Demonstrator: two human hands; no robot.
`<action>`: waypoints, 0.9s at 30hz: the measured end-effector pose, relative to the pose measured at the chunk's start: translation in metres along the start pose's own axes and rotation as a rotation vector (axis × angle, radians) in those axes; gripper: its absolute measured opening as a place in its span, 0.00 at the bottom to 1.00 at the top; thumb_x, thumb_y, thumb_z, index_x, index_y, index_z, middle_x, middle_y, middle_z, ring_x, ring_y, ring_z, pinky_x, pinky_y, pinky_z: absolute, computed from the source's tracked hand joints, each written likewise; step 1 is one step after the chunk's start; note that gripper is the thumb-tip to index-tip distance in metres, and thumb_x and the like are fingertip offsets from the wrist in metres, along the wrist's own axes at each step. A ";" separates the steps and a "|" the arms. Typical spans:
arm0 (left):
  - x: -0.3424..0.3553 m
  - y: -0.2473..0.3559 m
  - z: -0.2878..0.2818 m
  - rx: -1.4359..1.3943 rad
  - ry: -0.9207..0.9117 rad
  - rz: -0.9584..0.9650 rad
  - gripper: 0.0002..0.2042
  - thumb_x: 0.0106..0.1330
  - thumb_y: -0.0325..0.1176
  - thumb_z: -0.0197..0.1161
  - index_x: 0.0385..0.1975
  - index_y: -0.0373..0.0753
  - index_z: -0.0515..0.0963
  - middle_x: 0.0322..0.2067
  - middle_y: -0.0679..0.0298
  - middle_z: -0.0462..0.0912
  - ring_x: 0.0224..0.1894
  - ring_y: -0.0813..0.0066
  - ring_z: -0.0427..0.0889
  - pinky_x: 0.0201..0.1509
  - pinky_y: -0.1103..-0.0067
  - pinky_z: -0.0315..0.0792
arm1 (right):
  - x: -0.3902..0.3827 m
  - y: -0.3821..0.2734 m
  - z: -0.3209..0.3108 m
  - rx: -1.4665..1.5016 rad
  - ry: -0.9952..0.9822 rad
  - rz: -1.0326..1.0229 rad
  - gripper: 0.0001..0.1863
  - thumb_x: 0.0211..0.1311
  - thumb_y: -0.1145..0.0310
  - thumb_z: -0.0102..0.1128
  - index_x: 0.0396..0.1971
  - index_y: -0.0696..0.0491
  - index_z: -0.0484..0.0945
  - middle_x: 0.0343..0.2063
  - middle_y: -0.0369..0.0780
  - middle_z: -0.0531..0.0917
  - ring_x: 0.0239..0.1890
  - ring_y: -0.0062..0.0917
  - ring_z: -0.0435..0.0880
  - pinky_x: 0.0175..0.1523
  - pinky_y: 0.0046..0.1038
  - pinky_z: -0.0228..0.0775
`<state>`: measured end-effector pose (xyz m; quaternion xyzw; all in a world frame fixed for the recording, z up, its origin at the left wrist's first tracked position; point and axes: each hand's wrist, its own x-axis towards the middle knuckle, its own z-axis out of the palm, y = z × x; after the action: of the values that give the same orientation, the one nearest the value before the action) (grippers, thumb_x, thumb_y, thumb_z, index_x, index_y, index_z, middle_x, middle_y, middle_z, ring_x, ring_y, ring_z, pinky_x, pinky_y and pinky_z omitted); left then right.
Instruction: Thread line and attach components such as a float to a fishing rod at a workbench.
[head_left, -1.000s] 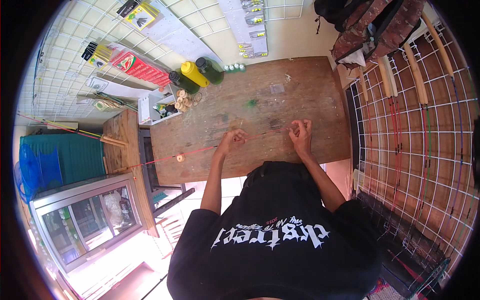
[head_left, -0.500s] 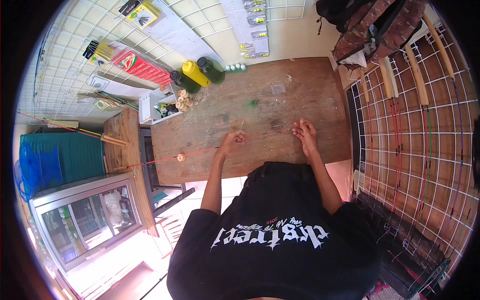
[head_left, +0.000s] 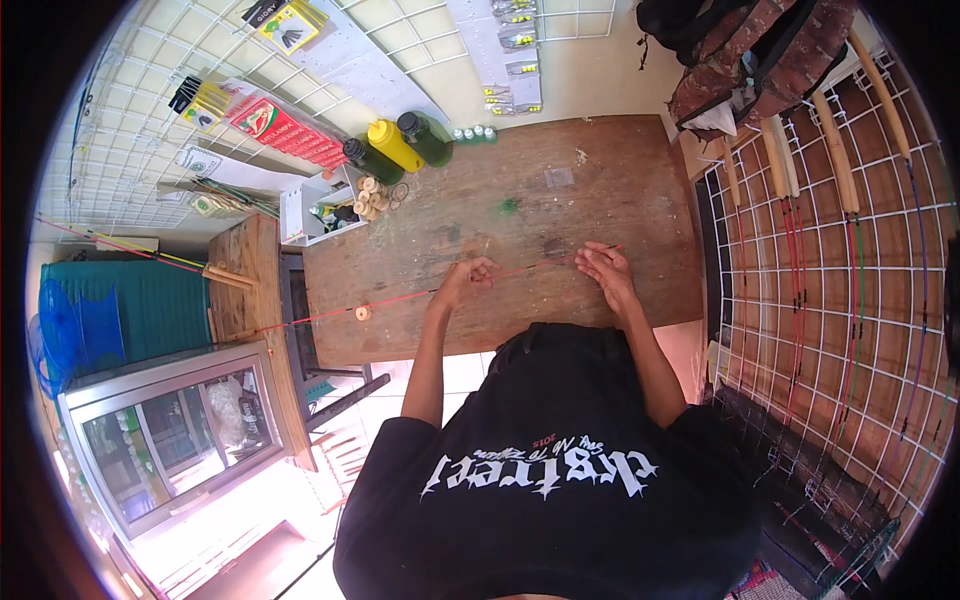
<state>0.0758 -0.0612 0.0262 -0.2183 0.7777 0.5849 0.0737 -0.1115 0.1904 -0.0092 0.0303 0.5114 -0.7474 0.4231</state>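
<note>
A long, thin red rod with dark bands (head_left: pixel 400 298), like a slim fishing rod, slants over the wooden table from the left side to my right hand. My left hand (head_left: pixel 468 283) is closed around its middle part, fingers curled. Farther along, near the thin end, my right hand (head_left: pixel 606 272) has thumb and fingers pinched on the rod. A short length of the tip sticks out past the right fingers. On the table beside the rod, left of my left hand, lies a small round wooden piece (head_left: pixel 363 313).
The brown wooden table (head_left: pixel 530 220) has a white box (head_left: pixel 300 215), wooden spools (head_left: pixel 370 197), a yellow bottle (head_left: pixel 395 146), two dark green bottles and small vials along its back left. A clear packet (head_left: pixel 559 177) lies farther back. Rods with wooden handles (head_left: pixel 843 160) hang on the right grid.
My right hand has moved slightly left along the rod, and the tip now shows beyond its fingers. My left hand stays almost in place.
</note>
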 end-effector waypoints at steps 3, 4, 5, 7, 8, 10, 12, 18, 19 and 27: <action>0.002 0.004 -0.001 0.032 -0.011 0.020 0.15 0.53 0.19 0.59 0.41 0.38 0.78 0.25 0.70 0.77 0.24 0.86 0.71 0.29 0.85 0.68 | 0.001 0.010 0.002 -0.269 -0.223 0.064 0.17 0.61 0.71 0.60 0.49 0.60 0.72 0.42 0.44 0.81 0.41 0.27 0.83 0.48 0.26 0.77; 0.003 0.003 -0.003 0.034 -0.011 0.019 0.15 0.53 0.19 0.59 0.41 0.38 0.78 0.25 0.70 0.77 0.24 0.86 0.71 0.29 0.85 0.68 | 0.002 0.011 0.008 -0.268 -0.224 0.064 0.17 0.61 0.71 0.60 0.49 0.60 0.72 0.42 0.44 0.81 0.41 0.27 0.83 0.48 0.26 0.77; 0.003 0.003 -0.004 0.000 -0.018 0.017 0.15 0.53 0.19 0.58 0.41 0.37 0.78 0.25 0.71 0.77 0.24 0.86 0.71 0.29 0.85 0.68 | 0.000 0.011 0.017 -0.321 -0.291 0.125 0.18 0.61 0.71 0.60 0.50 0.60 0.72 0.43 0.45 0.81 0.41 0.26 0.83 0.48 0.26 0.77; 0.003 0.003 -0.004 -0.034 -0.026 0.014 0.15 0.53 0.19 0.58 0.42 0.37 0.78 0.25 0.71 0.76 0.25 0.86 0.71 0.29 0.85 0.68 | 0.000 0.014 0.032 -0.372 -0.356 0.185 0.19 0.61 0.71 0.60 0.50 0.60 0.71 0.43 0.45 0.81 0.41 0.26 0.83 0.48 0.26 0.77; 0.003 0.004 -0.004 -0.034 -0.028 0.003 0.15 0.53 0.18 0.58 0.42 0.37 0.78 0.25 0.71 0.76 0.25 0.86 0.71 0.29 0.86 0.67 | 0.001 0.016 0.037 -0.321 -0.369 0.235 0.19 0.60 0.71 0.61 0.50 0.60 0.72 0.42 0.45 0.81 0.40 0.26 0.83 0.46 0.25 0.77; 0.003 0.005 -0.004 -0.034 -0.028 -0.008 0.15 0.53 0.18 0.58 0.42 0.37 0.78 0.25 0.71 0.76 0.25 0.86 0.71 0.29 0.86 0.67 | 0.004 0.017 0.047 -0.270 -0.384 0.286 0.19 0.59 0.72 0.62 0.49 0.60 0.72 0.42 0.45 0.82 0.40 0.27 0.83 0.44 0.24 0.77; 0.002 0.004 -0.003 -0.045 -0.016 -0.012 0.15 0.53 0.18 0.58 0.42 0.36 0.78 0.25 0.71 0.75 0.25 0.87 0.71 0.29 0.86 0.67 | 0.005 0.017 0.053 -0.235 -0.361 0.308 0.17 0.60 0.72 0.61 0.47 0.60 0.73 0.40 0.45 0.82 0.38 0.26 0.84 0.42 0.24 0.78; 0.003 0.003 -0.005 -0.084 -0.035 -0.018 0.16 0.53 0.18 0.58 0.43 0.35 0.77 0.25 0.72 0.75 0.25 0.87 0.71 0.29 0.87 0.67 | 0.011 0.034 0.045 -0.281 -0.325 0.304 0.11 0.62 0.72 0.59 0.41 0.61 0.74 0.36 0.43 0.83 0.35 0.24 0.84 0.40 0.23 0.78; 0.003 0.003 -0.004 -0.085 -0.035 -0.019 0.16 0.53 0.18 0.58 0.43 0.35 0.77 0.25 0.72 0.75 0.25 0.87 0.71 0.29 0.87 0.67 | 0.011 0.034 0.044 -0.281 -0.325 0.305 0.11 0.62 0.72 0.59 0.41 0.61 0.74 0.36 0.43 0.83 0.35 0.24 0.84 0.40 0.23 0.78; 0.005 -0.004 -0.006 -0.124 -0.050 0.013 0.17 0.53 0.18 0.59 0.44 0.36 0.76 0.26 0.72 0.75 0.25 0.88 0.71 0.28 0.87 0.66 | 0.008 0.029 0.045 -0.317 -0.310 0.266 0.09 0.63 0.71 0.58 0.38 0.59 0.76 0.34 0.41 0.83 0.34 0.22 0.83 0.40 0.22 0.77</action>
<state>0.0739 -0.0693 0.0231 -0.2024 0.7393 0.6378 0.0756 -0.0799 0.1461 -0.0131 -0.0842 0.5428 -0.5912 0.5906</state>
